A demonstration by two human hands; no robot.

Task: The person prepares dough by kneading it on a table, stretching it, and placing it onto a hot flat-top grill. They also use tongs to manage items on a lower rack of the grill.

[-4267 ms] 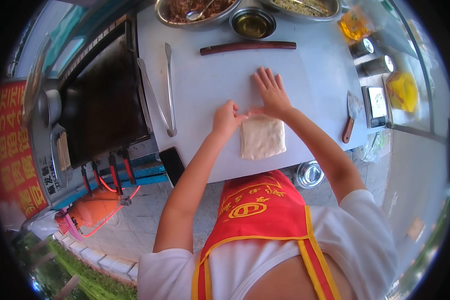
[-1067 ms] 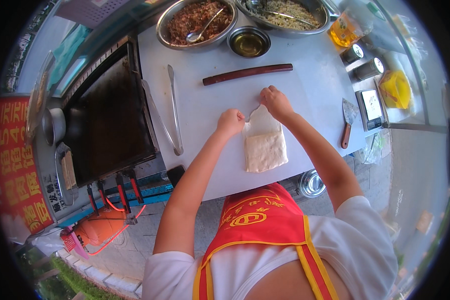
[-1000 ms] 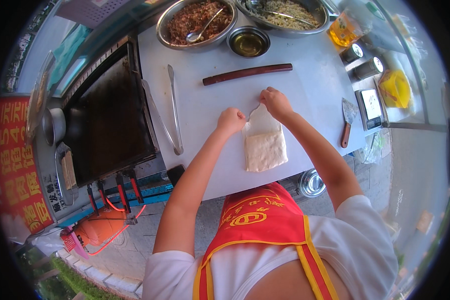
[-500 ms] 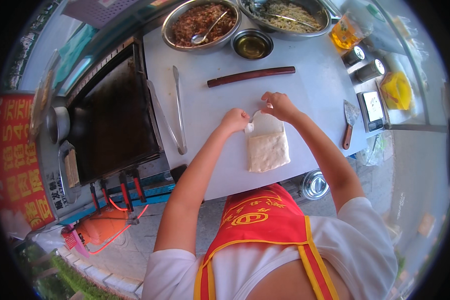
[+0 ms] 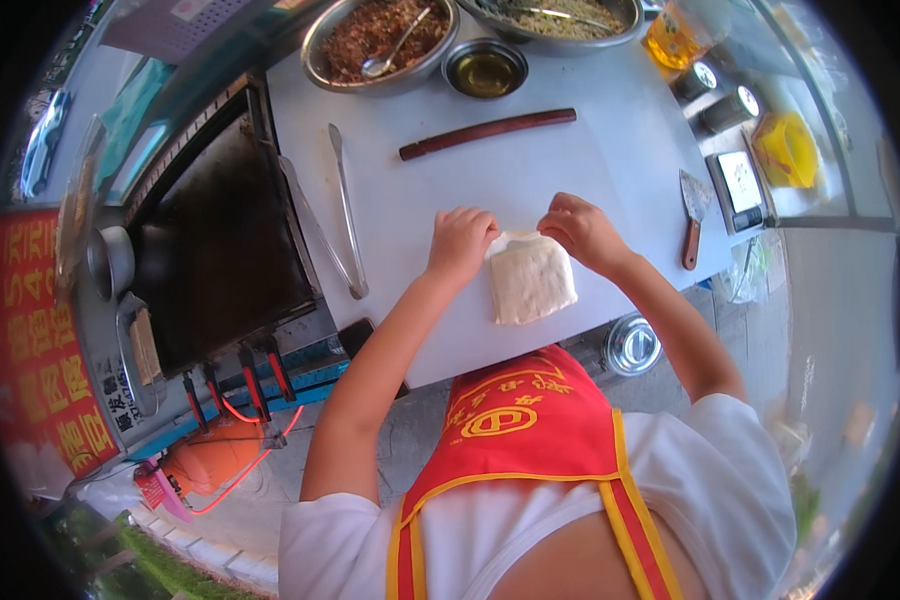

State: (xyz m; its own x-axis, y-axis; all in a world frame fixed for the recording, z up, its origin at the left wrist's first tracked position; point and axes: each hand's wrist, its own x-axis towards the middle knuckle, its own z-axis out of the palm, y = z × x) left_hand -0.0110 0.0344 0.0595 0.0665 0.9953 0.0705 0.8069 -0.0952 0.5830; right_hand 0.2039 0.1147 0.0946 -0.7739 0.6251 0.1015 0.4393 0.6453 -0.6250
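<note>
A pale, folded square of dough [image 5: 532, 284] lies on the white work surface close to its near edge. At its far left corner my left hand [image 5: 462, 243] pinches the dough's edge, fingers closed. My right hand [image 5: 582, 230] grips the far right corner in the same way. Between the hands the far edge is drawn over toward me, with a thin lip showing. Beyond them a dark red wooden rolling stick [image 5: 488, 134] rests crosswise on the table.
Left are metal tongs [image 5: 345, 215] and a dark griddle [image 5: 215, 240]. Far back stand a meat filling bowl [image 5: 315, 62], a chopped filling bowl [image 5: 610, 40] and an oil dish [image 5: 485, 72]. A scraper [image 5: 692, 215] and scale [image 5: 740, 190] lie right.
Both hands have brought the far flap of dough toward me, over the packet. The right hand has come down to the dough's corner. The whole view has shifted slightly.
</note>
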